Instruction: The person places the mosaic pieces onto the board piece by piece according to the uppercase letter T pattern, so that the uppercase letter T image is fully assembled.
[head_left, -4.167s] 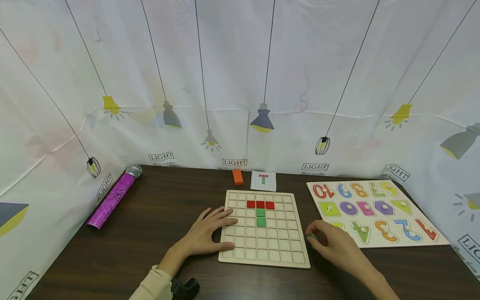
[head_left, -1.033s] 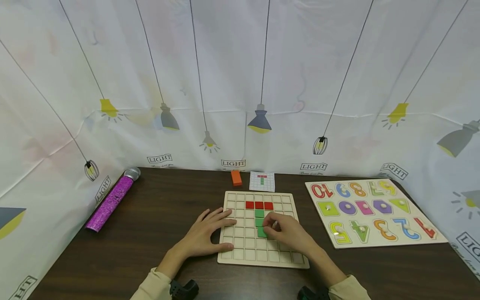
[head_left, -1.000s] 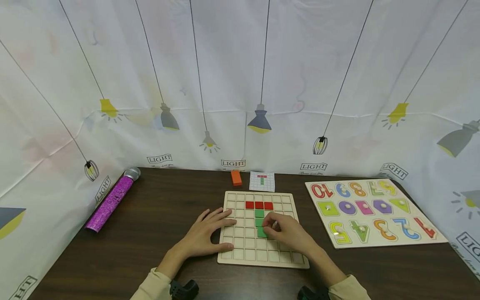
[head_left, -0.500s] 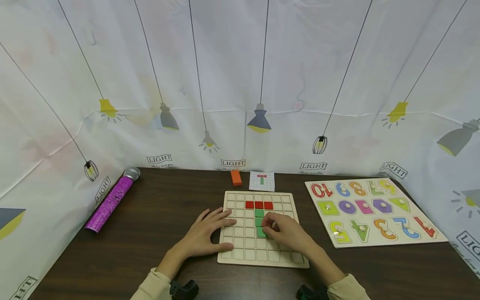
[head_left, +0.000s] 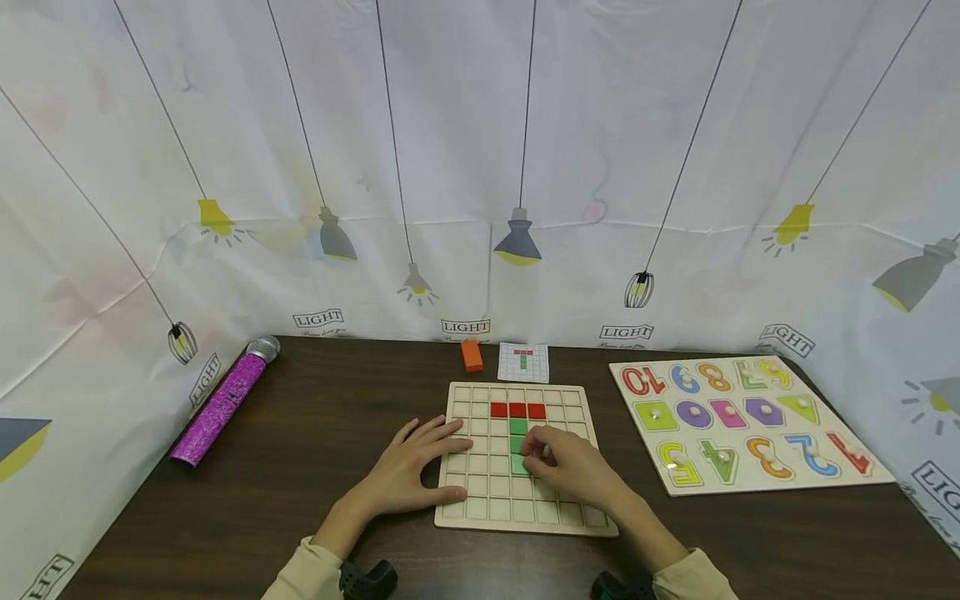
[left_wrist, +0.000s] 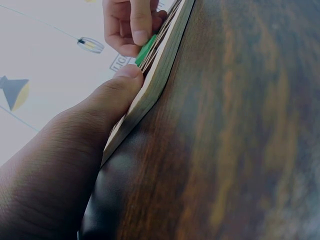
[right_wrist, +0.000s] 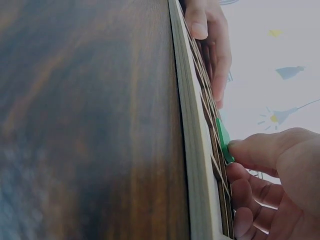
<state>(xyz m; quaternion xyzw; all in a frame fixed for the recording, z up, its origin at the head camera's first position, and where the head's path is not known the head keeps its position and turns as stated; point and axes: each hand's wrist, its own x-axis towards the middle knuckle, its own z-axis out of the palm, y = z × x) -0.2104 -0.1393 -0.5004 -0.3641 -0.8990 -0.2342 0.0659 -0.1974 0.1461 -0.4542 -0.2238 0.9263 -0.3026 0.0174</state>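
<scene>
In the head view a pale wooden grid board lies on the dark table, with a row of red tiles near its far side. Below the middle red one runs a column of green tiles. My right hand pinches the lowest green tile between thumb and fingers; the right wrist view shows it tilted at the grid's surface. My left hand rests with spread fingers on the board's left edge, its thumb on the near left part.
Beyond the board are an orange block and a small card with a red and green T pattern. To the right lies a number and shape puzzle board. A purple microphone lies at left. A printed curtain hangs behind.
My right hand has come from beside the board's right edge to its middle, bringing a green tile below the other two. Over the last second it has shifted slightly left; my left hand stays put.
</scene>
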